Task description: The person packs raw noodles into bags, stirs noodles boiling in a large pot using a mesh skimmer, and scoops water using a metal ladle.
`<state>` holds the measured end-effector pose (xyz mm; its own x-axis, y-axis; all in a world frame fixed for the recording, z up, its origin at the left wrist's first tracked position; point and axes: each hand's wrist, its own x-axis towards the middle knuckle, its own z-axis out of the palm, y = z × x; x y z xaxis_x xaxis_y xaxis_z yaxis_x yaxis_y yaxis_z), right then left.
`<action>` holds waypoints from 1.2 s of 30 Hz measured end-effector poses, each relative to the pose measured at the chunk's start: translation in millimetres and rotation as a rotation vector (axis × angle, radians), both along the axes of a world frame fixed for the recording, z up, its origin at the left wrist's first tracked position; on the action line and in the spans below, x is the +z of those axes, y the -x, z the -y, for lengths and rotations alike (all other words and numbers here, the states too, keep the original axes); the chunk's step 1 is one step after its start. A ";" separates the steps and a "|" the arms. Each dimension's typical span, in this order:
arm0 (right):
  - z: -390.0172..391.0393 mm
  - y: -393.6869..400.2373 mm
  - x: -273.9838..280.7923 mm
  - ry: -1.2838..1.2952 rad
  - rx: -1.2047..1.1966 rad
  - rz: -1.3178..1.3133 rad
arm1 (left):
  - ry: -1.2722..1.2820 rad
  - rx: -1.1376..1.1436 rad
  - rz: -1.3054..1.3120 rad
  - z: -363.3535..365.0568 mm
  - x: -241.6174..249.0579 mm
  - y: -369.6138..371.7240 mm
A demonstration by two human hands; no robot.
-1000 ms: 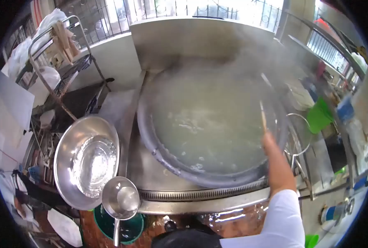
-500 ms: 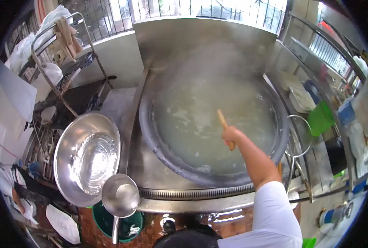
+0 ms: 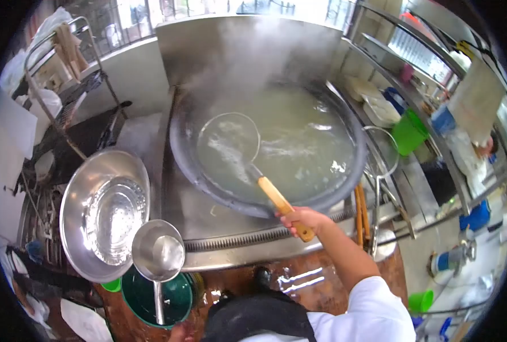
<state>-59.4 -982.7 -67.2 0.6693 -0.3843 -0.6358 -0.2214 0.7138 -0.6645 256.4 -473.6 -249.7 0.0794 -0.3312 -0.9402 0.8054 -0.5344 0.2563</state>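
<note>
My right hand [image 3: 300,220] is closed around the wooden handle of a round wire skimmer [image 3: 229,137]. The skimmer's mesh head lies over the left part of a large cauldron [image 3: 180,165] full of cloudy, steaming liquid [image 3: 299,154]. At the bottom edge my left hand [image 3: 180,332] shows only in part, just below the metal handle of a ladle [image 3: 158,251]; whether it touches that handle or how its fingers lie is unclear. The ladle's bowl is above a dark green bucket [image 3: 179,299], beside a wide metal basin [image 3: 108,214].
A metal cart [image 3: 88,34] stands at the left. To the right are a rack with a green container [image 3: 410,132] and a second ring-shaped strainer [image 3: 391,151]. A perforated metal drain strip [image 3: 236,239] runs along the stove's front. Part of another person's hand [image 3: 485,149] shows at the far right.
The skimmer's head has come up into view at the left of the cauldron. My right hand has moved down and left, nearer the front rim. My left hand now shows at the bottom edge.
</note>
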 end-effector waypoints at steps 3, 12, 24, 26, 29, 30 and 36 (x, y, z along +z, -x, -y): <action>-42.6 8.8 11.1 -0.015 -0.051 0.051 | -0.073 -0.198 0.146 -17.3 -49.1 -21.0; -142.8 32.1 40.7 0.126 -0.093 -0.149 | -0.267 -0.519 0.342 -8.2 -51.4 -28.5; -233.3 35.3 16.8 0.902 -0.065 -0.570 | -0.011 -0.274 0.036 16.2 -75.6 -52.5; -237.8 39.2 22.3 0.874 -0.008 -0.576 | 0.014 -0.276 0.037 20.5 -82.1 -55.0; -235.6 40.2 17.7 0.921 -0.046 -0.685 | 0.049 -0.379 0.073 9.2 -137.7 -68.3; -234.2 39.9 19.7 0.916 -0.065 -0.665 | 0.069 -0.435 0.103 5.1 -146.6 -70.7; -198.0 48.8 10.8 0.946 -0.324 -0.446 | 0.045 -0.279 -0.116 -11.0 -133.5 -69.5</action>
